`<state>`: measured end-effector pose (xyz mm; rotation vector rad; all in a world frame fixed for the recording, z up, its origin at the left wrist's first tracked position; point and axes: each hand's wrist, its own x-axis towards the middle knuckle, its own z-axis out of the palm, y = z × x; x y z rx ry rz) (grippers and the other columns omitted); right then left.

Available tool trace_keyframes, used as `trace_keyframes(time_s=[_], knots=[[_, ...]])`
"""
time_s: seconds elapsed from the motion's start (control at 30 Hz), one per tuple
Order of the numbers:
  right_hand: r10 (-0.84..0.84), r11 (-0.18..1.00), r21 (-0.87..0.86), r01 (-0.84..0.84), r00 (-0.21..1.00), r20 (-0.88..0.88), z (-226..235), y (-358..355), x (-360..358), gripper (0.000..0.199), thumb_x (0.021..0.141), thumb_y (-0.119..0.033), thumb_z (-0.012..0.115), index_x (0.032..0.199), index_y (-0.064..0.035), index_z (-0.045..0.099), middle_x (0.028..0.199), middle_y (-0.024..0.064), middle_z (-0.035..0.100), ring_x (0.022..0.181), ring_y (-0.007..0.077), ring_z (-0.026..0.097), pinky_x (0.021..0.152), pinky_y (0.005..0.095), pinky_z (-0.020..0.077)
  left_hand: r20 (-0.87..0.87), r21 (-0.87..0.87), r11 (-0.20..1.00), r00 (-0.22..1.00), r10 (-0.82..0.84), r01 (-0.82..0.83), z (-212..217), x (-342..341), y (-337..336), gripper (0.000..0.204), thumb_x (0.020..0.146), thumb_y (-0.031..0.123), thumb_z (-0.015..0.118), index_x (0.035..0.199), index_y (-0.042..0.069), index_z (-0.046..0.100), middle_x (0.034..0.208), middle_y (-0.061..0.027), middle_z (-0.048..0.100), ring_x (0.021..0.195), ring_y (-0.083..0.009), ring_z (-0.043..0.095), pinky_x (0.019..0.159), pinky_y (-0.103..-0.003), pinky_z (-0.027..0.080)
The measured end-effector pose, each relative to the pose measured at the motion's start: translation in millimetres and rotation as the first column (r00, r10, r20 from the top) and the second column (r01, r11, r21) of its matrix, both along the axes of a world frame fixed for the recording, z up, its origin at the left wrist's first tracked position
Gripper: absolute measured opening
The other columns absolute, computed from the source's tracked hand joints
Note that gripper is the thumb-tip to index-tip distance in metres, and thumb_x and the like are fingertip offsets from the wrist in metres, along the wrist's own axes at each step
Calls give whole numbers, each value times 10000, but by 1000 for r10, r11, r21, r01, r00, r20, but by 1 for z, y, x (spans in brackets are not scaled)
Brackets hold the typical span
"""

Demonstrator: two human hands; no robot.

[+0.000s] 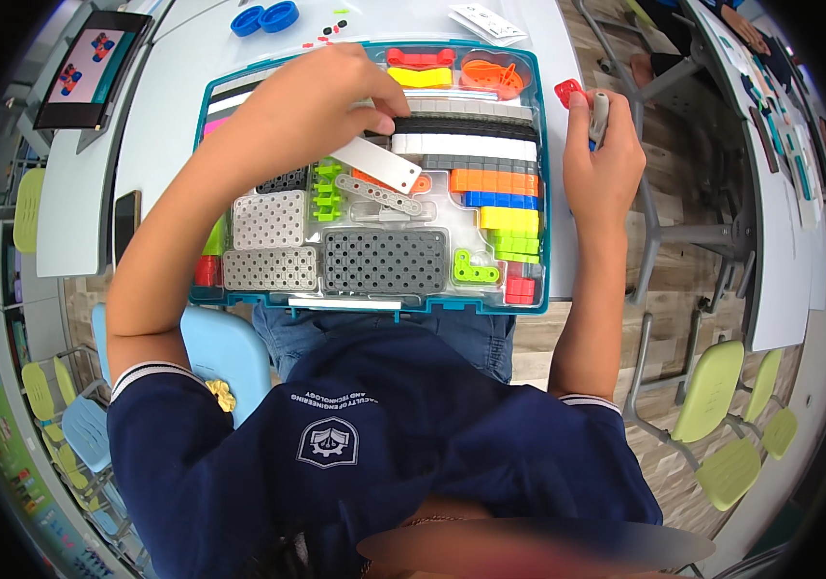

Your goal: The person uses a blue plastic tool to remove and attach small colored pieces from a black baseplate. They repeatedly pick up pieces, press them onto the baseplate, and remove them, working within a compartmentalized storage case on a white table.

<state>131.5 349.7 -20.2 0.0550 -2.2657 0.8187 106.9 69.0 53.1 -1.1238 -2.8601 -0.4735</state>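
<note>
A teal-rimmed organiser case [544, 232] of plastic building pieces lies in front of me. My left hand [336, 96] reaches over its upper middle, thumb and forefinger pinched by the end of the black beams [466, 126]; what they grip, if anything, is hidden. A white flat plate [379, 164] slants out from below this hand, across a grey holed beam [379, 195] and an orange piece. Beyond the case's right edge, my right hand [606, 164] is closed around a small assembly of building pieces, with a red part [568, 92] and a grey part [599, 118] showing.
Dark grey holed plates [386, 261] and coloured blocks fill the case's compartments. Two blue wheels [265, 18], small loose bits and a white booklet [486, 24] lie behind it. A screen [95, 72] stands at far left; a phone [126, 227] lies beside the case.
</note>
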Motion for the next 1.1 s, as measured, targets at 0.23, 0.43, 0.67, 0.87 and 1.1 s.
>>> trace_keyframes(time_s=[0.23, 0.43, 0.67, 0.87, 1.1], knots=[[43, 999, -2, -43, 999, 28, 1, -1, 2, 207, 965, -213, 632, 1020, -14, 634, 882, 181, 697, 723, 349, 673, 633, 419, 503, -3, -36, 999, 1000, -30, 30, -8, -1, 8, 174, 821, 100, 742, 989, 55, 756, 916, -126, 675, 895, -282, 639, 806, -402, 507], [36, 999, -3, -36, 998, 50, 1, -1, 2, 203, 964, -215, 632, 1007, -16, 632, 870, 174, 697, 715, 348, 668, 627, 423, 497, -67, -56, 997, 997, 49, -53, -8, 2, 14, 134, 835, 128, 740, 953, 65, 751, 867, -101, 688, 856, -265, 639, 757, -390, 505], [26, 1000, -7, -25, 999, 39, 1, -2, 2, 207, 961, -234, 638, 999, -31, 638, 852, 168, 696, 701, 341, 665, 625, 424, 496, -238, 44, 998, 970, 51, -42, 14, -9, 3, 136, 851, 155, 735, 956, 69, 746, 913, -65, 728, 837, -243, 643, 751, -363, 509], [11, 1000, -8, -10, 998, 61, 1, -2, 2, 215, 956, -246, 645, 995, -34, 640, 833, 166, 690, 697, 334, 666, 624, 417, 492, -44, 33, 999, 999, 31, -30, 29, 2, -29, 100, 855, 95, 717, 934, 35, 731, 902, -104, 715, 846, -263, 660, 763, -377, 520], [7, 1000, -6, -6, 997, 76, 3, -3, 6, 202, 957, -240, 649, 1000, -43, 646, 823, 151, 693, 685, 324, 661, 625, 394, 499, -113, 261, 943, 964, 243, -207, 21, 71, -71, 188, 840, 117, 734, 1004, 26, 733, 952, -98, 724, 933, -278, 665, 852, -380, 517]])
